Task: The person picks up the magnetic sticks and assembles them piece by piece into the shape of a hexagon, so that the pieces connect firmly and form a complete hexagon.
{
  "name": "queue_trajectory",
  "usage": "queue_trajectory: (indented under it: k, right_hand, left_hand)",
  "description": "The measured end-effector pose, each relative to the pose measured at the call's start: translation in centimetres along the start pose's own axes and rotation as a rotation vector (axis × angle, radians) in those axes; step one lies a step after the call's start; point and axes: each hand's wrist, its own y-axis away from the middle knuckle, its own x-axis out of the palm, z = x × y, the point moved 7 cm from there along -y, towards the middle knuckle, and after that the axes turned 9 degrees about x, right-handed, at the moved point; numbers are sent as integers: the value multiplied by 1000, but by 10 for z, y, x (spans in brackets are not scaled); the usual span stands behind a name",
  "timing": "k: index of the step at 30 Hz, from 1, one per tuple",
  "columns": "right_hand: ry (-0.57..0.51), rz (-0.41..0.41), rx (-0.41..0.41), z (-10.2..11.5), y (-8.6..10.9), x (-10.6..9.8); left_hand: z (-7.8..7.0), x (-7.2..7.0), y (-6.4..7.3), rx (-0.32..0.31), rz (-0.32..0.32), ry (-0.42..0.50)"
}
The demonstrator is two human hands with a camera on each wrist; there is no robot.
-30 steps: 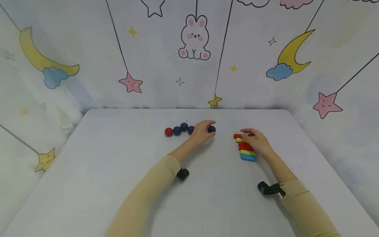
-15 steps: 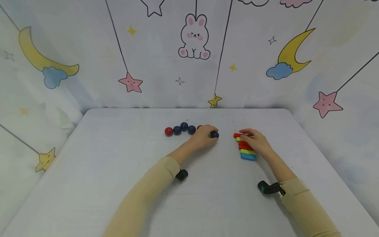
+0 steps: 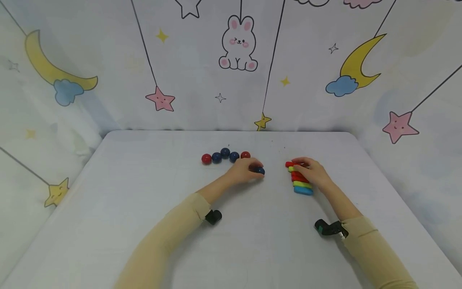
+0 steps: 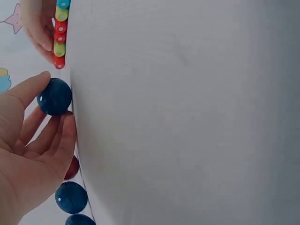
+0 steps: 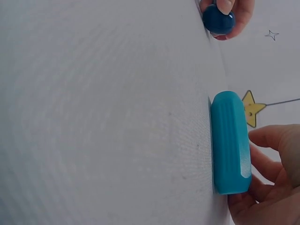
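Note:
My left hand pinches a dark blue ball between thumb and fingertips, close over the white table. Behind it lies a curved row of balls, with a red ball nearest the hand. On the right, several rounded bars lie side by side, red, yellow-green and blue. My right hand is at the far end of this row, thumb and fingers about the red bar. The blue bar lies at the near end. The fingers partly hide the red bar's right end.
Another red ball ends the ball row at the left, with several blue balls beside it. A printed cloth hangs behind the far table edge. Both wrists wear a black camera.
My left hand has drawn the blue ball towards me, away from the row, and the red ball behind it has come into sight. The right hand and the bars have stayed in place.

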Motion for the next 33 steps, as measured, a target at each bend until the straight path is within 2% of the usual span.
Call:
queue_trajectory:
  k: [8,14,23,33]
  right_hand:
    - [1,5,-4,0,0,0]
    - [-5,10,-4,-1,0,1]
    - [-6,15,-1,-1,1,0]
    - [-2,22,-6,-2,1,0]
  left_hand:
    - [5,-5,17,-46,33,59]
    - [6,-6,31,-42,63,104]
    - [6,-10,55,-47,74,151]
    - [4,-14,85,-71,104,168]
